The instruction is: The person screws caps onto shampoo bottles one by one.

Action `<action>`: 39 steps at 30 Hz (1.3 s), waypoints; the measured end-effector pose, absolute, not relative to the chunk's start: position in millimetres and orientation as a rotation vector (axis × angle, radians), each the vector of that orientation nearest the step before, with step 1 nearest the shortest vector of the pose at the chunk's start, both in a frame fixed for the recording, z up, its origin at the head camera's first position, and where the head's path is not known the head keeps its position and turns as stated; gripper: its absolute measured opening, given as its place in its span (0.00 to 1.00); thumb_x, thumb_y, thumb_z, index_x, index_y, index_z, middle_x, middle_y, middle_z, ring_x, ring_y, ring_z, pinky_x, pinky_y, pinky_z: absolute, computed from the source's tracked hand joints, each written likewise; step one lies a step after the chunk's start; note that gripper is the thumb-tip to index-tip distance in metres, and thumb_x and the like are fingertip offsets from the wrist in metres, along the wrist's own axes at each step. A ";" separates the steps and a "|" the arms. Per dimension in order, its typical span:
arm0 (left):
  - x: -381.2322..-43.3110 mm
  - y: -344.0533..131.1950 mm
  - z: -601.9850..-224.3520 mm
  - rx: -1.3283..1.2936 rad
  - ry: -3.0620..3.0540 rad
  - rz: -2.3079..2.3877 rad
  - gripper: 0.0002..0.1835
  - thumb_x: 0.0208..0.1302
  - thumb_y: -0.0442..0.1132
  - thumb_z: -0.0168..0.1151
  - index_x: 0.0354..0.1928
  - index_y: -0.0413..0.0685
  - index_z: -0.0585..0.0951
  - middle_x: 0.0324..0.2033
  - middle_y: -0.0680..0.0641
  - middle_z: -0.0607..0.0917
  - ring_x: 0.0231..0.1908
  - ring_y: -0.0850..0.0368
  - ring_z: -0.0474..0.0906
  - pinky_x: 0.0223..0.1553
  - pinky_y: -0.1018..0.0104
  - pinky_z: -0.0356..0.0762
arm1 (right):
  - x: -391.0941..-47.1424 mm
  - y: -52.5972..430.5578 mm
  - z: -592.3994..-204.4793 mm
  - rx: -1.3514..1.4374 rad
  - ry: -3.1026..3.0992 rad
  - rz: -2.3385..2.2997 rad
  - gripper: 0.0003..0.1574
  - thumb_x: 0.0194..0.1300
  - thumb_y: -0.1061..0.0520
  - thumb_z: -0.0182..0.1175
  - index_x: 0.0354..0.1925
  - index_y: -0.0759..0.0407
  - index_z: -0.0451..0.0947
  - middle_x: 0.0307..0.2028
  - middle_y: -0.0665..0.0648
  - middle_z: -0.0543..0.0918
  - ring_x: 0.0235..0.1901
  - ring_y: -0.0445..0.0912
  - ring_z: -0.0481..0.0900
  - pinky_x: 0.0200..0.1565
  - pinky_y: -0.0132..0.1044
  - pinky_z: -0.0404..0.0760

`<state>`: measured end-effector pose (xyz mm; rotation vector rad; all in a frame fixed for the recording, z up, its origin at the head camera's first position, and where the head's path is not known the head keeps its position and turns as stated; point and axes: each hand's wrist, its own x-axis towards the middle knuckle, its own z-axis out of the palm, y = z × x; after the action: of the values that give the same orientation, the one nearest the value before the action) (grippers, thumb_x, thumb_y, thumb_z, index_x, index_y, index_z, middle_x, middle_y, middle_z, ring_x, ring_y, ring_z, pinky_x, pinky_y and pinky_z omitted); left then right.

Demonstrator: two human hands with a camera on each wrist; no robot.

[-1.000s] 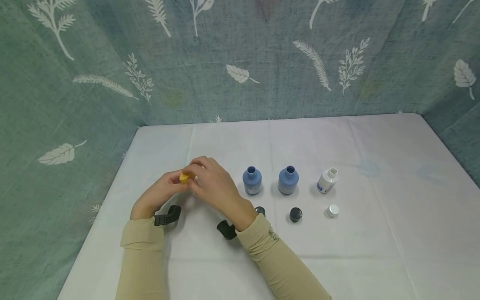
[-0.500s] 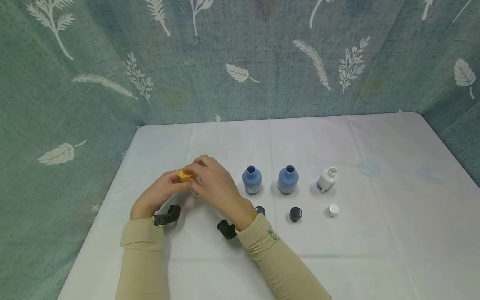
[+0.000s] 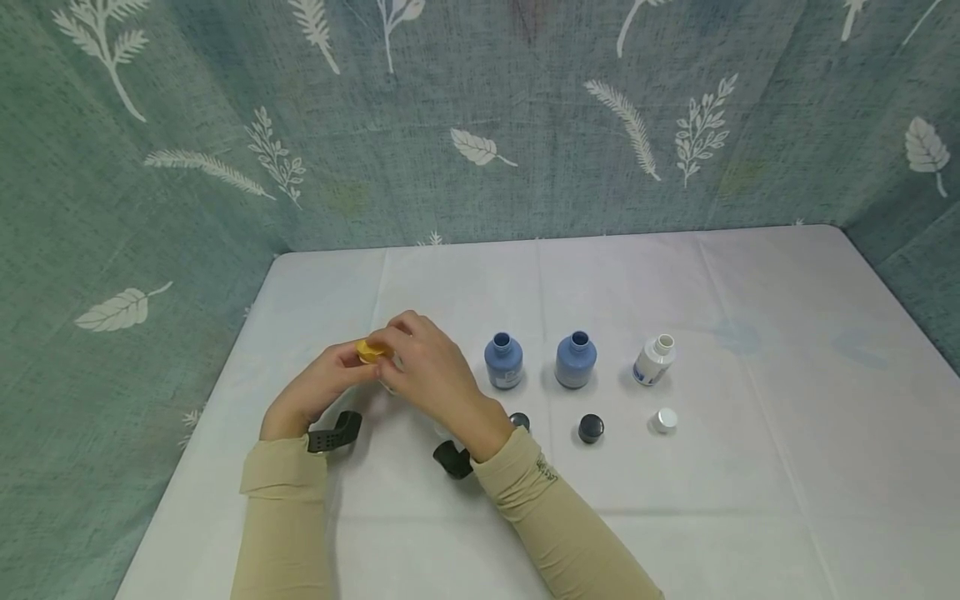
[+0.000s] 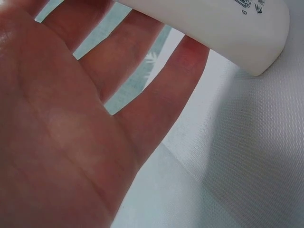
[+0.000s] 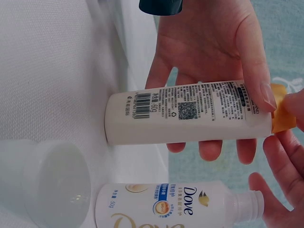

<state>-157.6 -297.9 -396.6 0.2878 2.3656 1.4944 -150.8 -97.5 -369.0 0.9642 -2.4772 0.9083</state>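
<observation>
My left hand grips a white lotion bottle with a printed back label and barcode. My right hand pinches its yellow cap, which sits at the bottle's neck. In the head view only the yellow top shows between the hands; my right hand hides most of the bottle. Close beside it, in the right wrist view, a white Dove bottle stands with a bare neck. A translucent white cup-like cap lies near its base. The left wrist view shows the held bottle's lower end beyond my fingers.
To the right stand two blue bottles and a small white bottle, all uncapped. In front of them lie a black cap, another partly behind my right wrist, and a white cap. A patterned curtain hangs behind the white-covered table.
The yellow cap has turned and shifted slightly upward in the head view between my fingers. Both hands stay in nearly the same place, and the other bottles and caps have not moved.
</observation>
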 end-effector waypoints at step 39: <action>-156.9 -298.0 -395.6 0.304 2.361 1.509 0.22 0.59 0.46 0.58 0.53 0.43 0.74 0.50 0.45 0.76 0.53 0.51 0.66 0.55 0.45 0.52 | -151.5 -94.4 -366.4 1.002 -2.479 0.929 0.11 0.59 0.54 0.56 0.42 0.49 0.78 0.32 0.44 0.71 0.30 0.35 0.63 0.32 0.22 0.64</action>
<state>-156.9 -298.0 -395.6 0.3044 2.3606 1.5086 -151.5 -94.4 -366.4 1.0023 -2.4791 0.9289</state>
